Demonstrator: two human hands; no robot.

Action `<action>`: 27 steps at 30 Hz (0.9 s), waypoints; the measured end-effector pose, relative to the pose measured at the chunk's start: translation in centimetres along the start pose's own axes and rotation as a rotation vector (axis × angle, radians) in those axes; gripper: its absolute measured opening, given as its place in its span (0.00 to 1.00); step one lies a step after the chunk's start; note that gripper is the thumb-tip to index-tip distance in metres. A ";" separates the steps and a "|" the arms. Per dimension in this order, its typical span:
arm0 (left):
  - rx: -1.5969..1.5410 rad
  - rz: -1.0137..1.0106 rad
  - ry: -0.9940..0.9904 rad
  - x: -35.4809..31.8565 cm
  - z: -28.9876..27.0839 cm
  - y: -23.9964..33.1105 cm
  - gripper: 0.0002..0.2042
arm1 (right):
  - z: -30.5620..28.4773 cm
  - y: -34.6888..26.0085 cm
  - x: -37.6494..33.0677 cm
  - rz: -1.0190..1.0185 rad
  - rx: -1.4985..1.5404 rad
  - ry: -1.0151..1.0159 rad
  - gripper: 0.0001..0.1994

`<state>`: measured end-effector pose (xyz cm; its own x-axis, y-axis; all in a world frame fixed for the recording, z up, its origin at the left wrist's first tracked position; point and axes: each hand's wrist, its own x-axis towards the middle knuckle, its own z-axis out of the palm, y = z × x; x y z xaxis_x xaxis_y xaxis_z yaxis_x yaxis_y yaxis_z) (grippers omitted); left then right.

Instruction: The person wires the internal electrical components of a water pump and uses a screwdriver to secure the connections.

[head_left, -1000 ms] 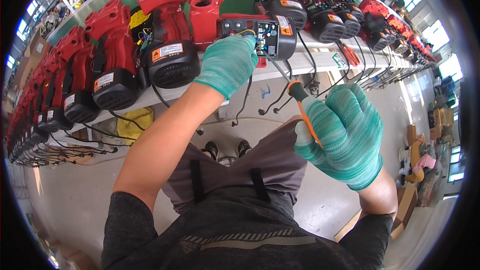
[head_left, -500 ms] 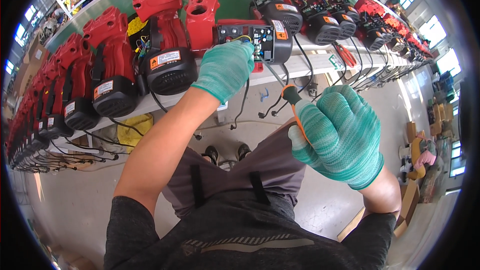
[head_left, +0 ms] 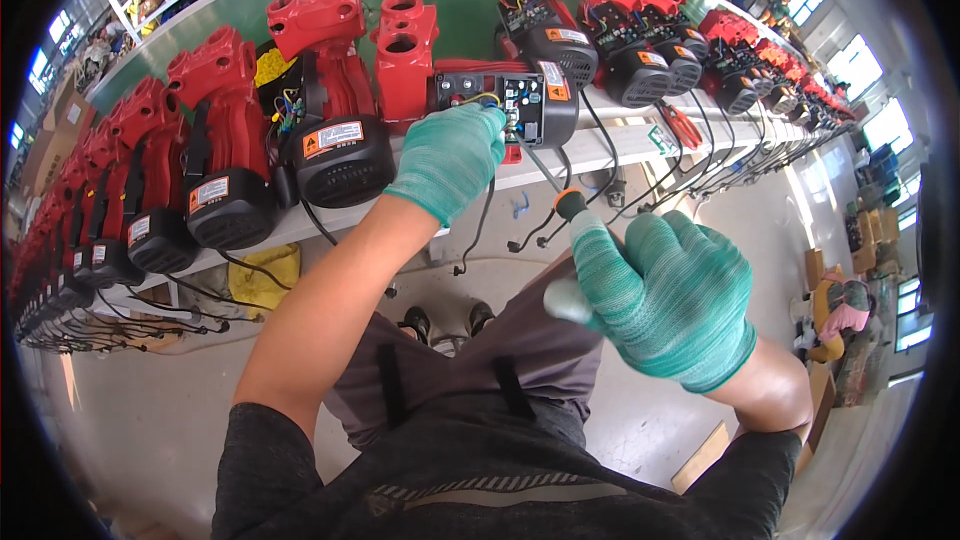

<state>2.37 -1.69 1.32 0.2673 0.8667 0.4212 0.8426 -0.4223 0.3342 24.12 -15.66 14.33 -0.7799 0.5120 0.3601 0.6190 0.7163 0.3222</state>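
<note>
A red pump [head_left: 405, 70] lies in front of me on the bench, its black control box [head_left: 520, 105] uncovered so that the circuit board shows. My left hand [head_left: 450, 160], in a green knit glove, rests at the box with fingertips pinched together where a yellow-green wire [head_left: 487, 98] runs in. What exactly sits between those fingertips is partly hidden. In my gloved right hand [head_left: 670, 300] is a screwdriver [head_left: 545, 172] with an orange and dark handle. Its shaft slants up and left, the tip at the lower edge of the circuit board.
More red pumps with black motor ends [head_left: 345, 155] line the bench on both sides, power cords [head_left: 478, 230] hanging from its edge. Red-handled pliers [head_left: 682, 126] lie to the right. Under the bench is a yellow cloth [head_left: 265, 275]. Another person [head_left: 840, 310] is at far right.
My right hand has shifted a little left and its grip has turned on the screwdriver, covering more of the handle. The left hand keeps its place at the control box. The whole view has tilted slightly.
</note>
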 end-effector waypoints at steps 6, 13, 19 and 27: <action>-0.030 -0.043 -0.021 0.2 -0.2 0.3 0.07 | -0.1 0.4 0.2 -0.161 0.008 0.083 0.17; -0.042 0.000 0.058 -0.1 0.3 0.2 0.06 | 0.3 0.0 1.1 -0.005 0.057 0.142 0.16; -0.038 -0.045 -0.011 0.1 0.2 0.1 0.06 | -0.8 -0.2 -0.2 -0.012 -0.031 -0.100 0.19; -0.041 -0.069 -0.029 0.1 -0.1 0.4 0.06 | -0.9 0.5 0.6 -0.136 -0.103 -0.171 0.18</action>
<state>2.66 -1.78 1.59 0.2236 0.9011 0.3715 0.8396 -0.3716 0.3962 24.04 -15.45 15.52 -0.8554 0.4937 0.1565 0.5069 0.7363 0.4482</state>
